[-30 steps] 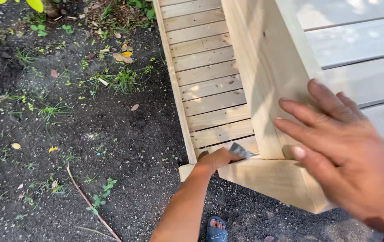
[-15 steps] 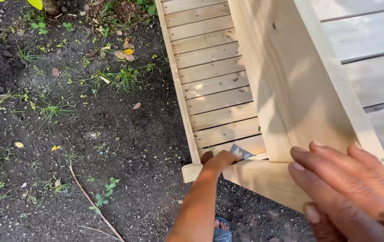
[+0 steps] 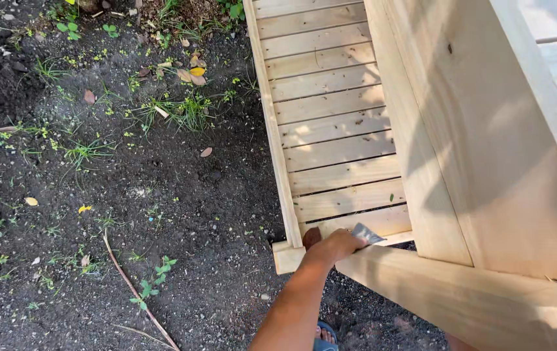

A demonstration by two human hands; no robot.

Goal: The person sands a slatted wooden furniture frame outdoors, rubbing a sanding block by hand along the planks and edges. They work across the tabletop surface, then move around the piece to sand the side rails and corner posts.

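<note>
Dark garden soil (image 3: 129, 214) with sparse weeds, dry leaves and a thin twig (image 3: 136, 292) fills the left of the view, and a pale unfinished wooden frame (image 3: 486, 143) rises on the right over a slatted panel (image 3: 333, 123) of about 9 boards.

Only 1 hand shows clearly. The left hand (image 3: 333, 247) reaches up from the near edge, its fingers closed around a small grey piece of sandpaper (image 3: 366, 233), which it presses where the nearest slat meets the angled rail (image 3: 460, 292). The sandpaper sits near the low corner of the panel, just right of the side strip (image 3: 272, 130), with one corner sticking out past the knuckles. The right hand is all but out of view at the bottom right, so the state of its fingers cannot be told.

To sand this spot well, the judgement is that short strokes along the grain suit the narrow slat, with the paper folded so a crisp edge reaches into the joint. Even, light pressure would avoid rounding the rail's edge. The arm is stretched far, so steady footing matters; a sandalled foot (image 3: 322, 337) stands on the soil below.
</note>
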